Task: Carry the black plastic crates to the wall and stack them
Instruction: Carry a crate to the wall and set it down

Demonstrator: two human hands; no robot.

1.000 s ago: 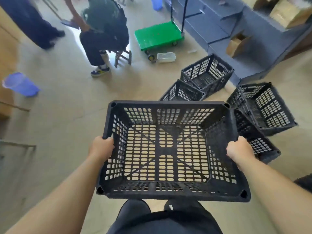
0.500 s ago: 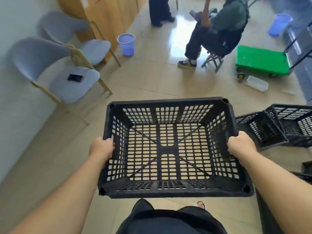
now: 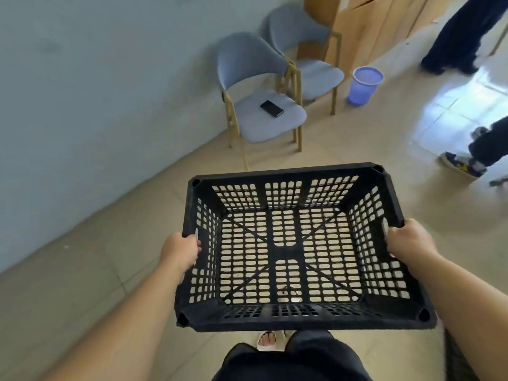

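Your left hand [image 3: 180, 250] and right hand [image 3: 409, 240] each grip a short side of the black plastic crate [image 3: 286, 171]. The fingers are curled round the rim at the handle slots and the thumbs lie along the top. Holding it at opposite ends keeps the load balanced and the open top level, so you can see through the slotted base to the floor [image 3: 82, 284] where you step.

The crate is empty and hangs in front of your waist. It is clear of the floor and a short way out from the wall [image 3: 82, 105], touching nothing but your hands. No other crates show along the wall, so this one probably starts the stack.

Close against the wall stands a blue-grey chair [image 3: 264, 125] with a phone [image 3: 271, 108] lying on its seat, and a second chair [image 3: 310, 67] stands just behind it. A purple waste bin [image 3: 362, 83] sits a little farther out from the wall than the chairs. Well out from the wall, another person's shoe [image 3: 461, 165] rests on the floor.

The bare strip at the foot of the wall, on your side of the chairs, looks like the sensible place to set the crate down.
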